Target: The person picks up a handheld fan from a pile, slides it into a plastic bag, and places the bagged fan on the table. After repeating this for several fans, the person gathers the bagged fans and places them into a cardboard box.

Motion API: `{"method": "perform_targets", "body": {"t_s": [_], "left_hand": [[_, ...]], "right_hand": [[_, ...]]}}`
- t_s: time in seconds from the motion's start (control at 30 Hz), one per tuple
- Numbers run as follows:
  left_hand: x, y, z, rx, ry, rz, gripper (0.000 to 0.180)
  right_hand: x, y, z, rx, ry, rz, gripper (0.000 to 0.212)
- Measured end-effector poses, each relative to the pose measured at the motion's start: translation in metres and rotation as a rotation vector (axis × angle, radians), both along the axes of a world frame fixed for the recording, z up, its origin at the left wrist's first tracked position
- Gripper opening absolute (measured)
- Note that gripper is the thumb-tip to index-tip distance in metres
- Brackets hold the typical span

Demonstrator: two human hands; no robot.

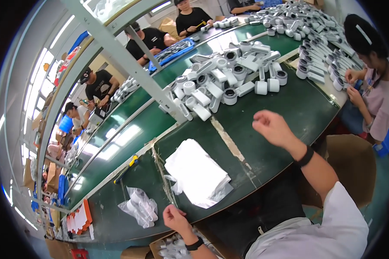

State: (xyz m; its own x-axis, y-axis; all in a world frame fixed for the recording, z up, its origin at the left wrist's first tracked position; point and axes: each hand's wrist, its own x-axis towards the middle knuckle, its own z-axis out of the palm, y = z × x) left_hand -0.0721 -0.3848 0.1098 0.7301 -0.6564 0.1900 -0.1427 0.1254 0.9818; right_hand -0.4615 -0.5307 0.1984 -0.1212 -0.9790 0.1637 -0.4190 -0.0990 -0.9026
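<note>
My left hand (176, 219) is at the near table edge with its fingers curled in; what they hold, if anything, is hidden. Beside it on the green table lies a clear plastic bag (139, 207) with white parts inside. A stack of white plastic bags (194, 170) rests flat between my two hands. Over the table to the right of this stack, my right hand (273, 128) hovers with loosely closed fingers and nothing visible in them. Beyond it is a heap of white-and-grey handle-shaped parts with round dark-ringed ends (220, 80), apart from both hands.
A yellow-and-black cutter (127, 167) lies near a metal frame post (134, 71). Orange-and-white cards (79, 218) sit at far left. Below the edge, a carton (160, 247) holds bagged parts. A co-worker (371, 82) handles parts at right; others work across the line.
</note>
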Motion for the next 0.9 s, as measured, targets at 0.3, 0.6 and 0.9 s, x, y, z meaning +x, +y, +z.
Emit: {"method": "perform_targets", "body": {"t_s": [0.3,0.6,0.9], "left_hand": [[-0.005,-0.004,-0.010,0.158,-0.112,0.074,0.015],[-0.009,-0.007,-0.009,0.133,-0.115,0.085,0.014],[-0.010,-0.006,-0.010,0.119,-0.125,0.091,0.016]], "right_hand": [[-0.060,-0.111,-0.022,-0.071,0.525,-0.202,0.047],[-0.013,-0.179,-0.049,-0.047,1.221,-0.088,0.056],[0.006,-0.161,-0.041,-0.124,1.228,0.008,0.052]]}}
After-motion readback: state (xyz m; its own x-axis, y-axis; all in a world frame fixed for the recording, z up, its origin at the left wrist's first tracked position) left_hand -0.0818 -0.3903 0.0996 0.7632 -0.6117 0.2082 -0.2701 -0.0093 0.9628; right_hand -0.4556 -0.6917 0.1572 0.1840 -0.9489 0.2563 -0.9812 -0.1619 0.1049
